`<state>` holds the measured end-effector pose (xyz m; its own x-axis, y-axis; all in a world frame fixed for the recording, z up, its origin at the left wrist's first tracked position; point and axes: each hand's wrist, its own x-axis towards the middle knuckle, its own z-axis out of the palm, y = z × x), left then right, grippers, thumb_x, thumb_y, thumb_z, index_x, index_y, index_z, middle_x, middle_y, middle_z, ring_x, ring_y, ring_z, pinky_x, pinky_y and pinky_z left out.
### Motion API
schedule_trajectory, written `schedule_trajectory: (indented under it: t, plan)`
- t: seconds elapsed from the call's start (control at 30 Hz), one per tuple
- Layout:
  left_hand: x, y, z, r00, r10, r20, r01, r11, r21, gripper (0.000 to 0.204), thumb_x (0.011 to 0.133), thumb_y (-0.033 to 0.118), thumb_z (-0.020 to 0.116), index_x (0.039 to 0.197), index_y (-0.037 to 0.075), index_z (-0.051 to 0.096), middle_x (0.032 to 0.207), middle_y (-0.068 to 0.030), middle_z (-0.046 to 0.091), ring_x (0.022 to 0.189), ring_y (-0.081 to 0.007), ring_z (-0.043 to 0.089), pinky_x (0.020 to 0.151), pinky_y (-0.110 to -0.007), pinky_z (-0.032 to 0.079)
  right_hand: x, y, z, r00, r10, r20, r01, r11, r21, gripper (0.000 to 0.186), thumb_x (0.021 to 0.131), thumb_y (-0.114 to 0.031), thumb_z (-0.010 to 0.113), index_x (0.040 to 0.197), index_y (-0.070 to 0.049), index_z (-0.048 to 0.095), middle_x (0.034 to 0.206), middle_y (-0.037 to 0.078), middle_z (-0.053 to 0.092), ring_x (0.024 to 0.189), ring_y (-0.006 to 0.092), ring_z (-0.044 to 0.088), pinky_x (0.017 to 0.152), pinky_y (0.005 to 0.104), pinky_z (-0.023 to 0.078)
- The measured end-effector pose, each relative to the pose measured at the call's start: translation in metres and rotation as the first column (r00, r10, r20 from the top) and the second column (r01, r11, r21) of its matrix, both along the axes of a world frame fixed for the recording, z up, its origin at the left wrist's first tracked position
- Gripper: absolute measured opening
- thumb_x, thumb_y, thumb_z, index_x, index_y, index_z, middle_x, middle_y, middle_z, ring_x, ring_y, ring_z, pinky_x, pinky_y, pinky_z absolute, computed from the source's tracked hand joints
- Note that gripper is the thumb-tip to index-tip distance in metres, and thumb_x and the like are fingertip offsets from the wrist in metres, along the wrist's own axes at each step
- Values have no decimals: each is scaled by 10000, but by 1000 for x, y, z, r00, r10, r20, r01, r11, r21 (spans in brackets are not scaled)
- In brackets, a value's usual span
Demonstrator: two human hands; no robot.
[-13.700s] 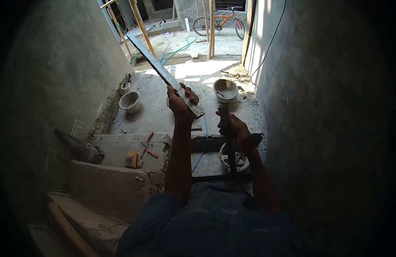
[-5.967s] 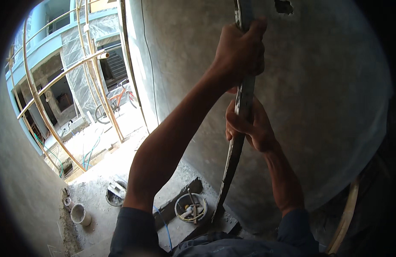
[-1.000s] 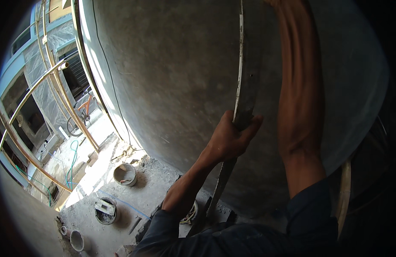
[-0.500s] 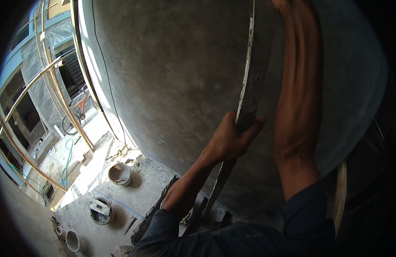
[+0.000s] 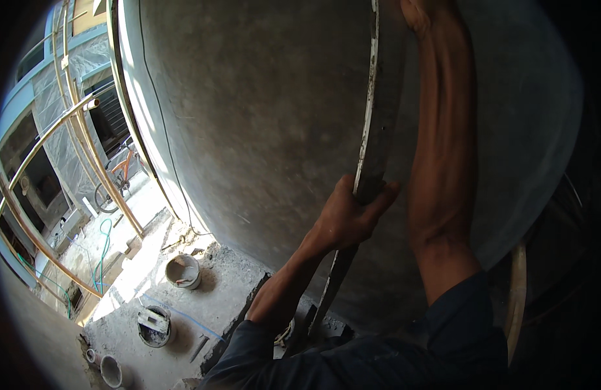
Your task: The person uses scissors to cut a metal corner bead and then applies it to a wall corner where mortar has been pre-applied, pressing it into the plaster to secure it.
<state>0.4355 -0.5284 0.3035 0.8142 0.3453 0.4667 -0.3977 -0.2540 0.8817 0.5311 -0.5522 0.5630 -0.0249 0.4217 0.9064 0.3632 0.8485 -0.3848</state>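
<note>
My left hand (image 5: pixel 352 214) is wrapped around a long straightedge (image 5: pixel 375 130), with the thumb on its right side. The straightedge has a pale, mortar-flecked narrow edge and a grey broad face. It runs from the top of the view down past my left forearm, leaning a little, close in front of a grey plastered wall (image 5: pixel 248 117). Raised high to the right of the bar, my right hand (image 5: pixel 417 14) is cut off by the upper edge; its fingers are out of sight, so its hold cannot be made out.
On the concrete ledge at lower left stand a bucket (image 5: pixel 183 272), a second bucket (image 5: pixel 156 339) with a float (image 5: pixel 154 318) across it, and a pot-like container (image 5: pixel 112 370). Bamboo poles (image 5: pixel 108 179) and a bicycle (image 5: pixel 121 175) are outside at left. A dark cable (image 5: pixel 159 97) hangs along the wall.
The straightedge and my right arm have shifted slightly left in view. My left hand sits a little lower in the picture, with its grip unchanged.
</note>
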Motion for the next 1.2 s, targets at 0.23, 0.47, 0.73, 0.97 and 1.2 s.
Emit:
schedule_trajectory:
  t: [0.23, 0.47, 0.73, 0.97, 1.2]
  plan:
    - [10, -11, -9, 979, 164, 119, -177, 979, 106, 414, 950, 330, 614, 644, 86, 479, 528, 53, 437, 484, -26, 433, 429, -262, 340, -1, -18, 2, 995, 4, -96, -15, 993, -120, 320, 983, -318, 573, 767, -181, 380, 579, -84, 281, 452, 31, 248, 418, 232, 234]
    - [-5, 6, -2, 988, -103, -113, 116, 986, 118, 309, 899, 335, 682, 824, 52, 584, 633, 13, 554, 637, -72, 561, 575, -287, 451, 1, -20, -4, 976, 29, -217, -66, 984, -166, 266, 972, -352, 592, 876, -154, 442, 610, -87, 345, 448, 26, 312, 407, 220, 297]
    - [-28, 26, -60, 990, 104, 98, -113, 990, 88, 596, 831, 319, 764, 1242, 21, 451, 1172, -149, 555, 1063, -254, 608, 924, -400, 502, -2, -35, 5, 908, -418, -20, 410, 898, -160, 418, 993, -370, 453, 1150, 12, 517, 713, 56, 562, 601, 157, 582, 595, 341, 505]
    - [-41, -19, -77, 858, 494, 142, -512, 797, 320, 515, 780, 235, 790, 1157, 37, 501, 1070, -142, 619, 949, -276, 658, 788, -376, 547, 4, -36, 9, 747, -663, 51, 665, 745, -56, 412, 973, -402, 435, 1092, -23, 543, 735, 48, 542, 635, 144, 561, 621, 333, 501]
    - [-42, -37, -68, 753, 612, 243, -657, 675, 336, 234, 809, 169, 703, 962, 39, 583, 898, -154, 636, 779, -363, 660, 660, -438, 535, -13, -72, -61, 670, -735, -105, 740, 673, 8, 433, 1000, -413, 404, 929, -16, 565, 707, 37, 526, 676, 107, 540, 627, 290, 439]
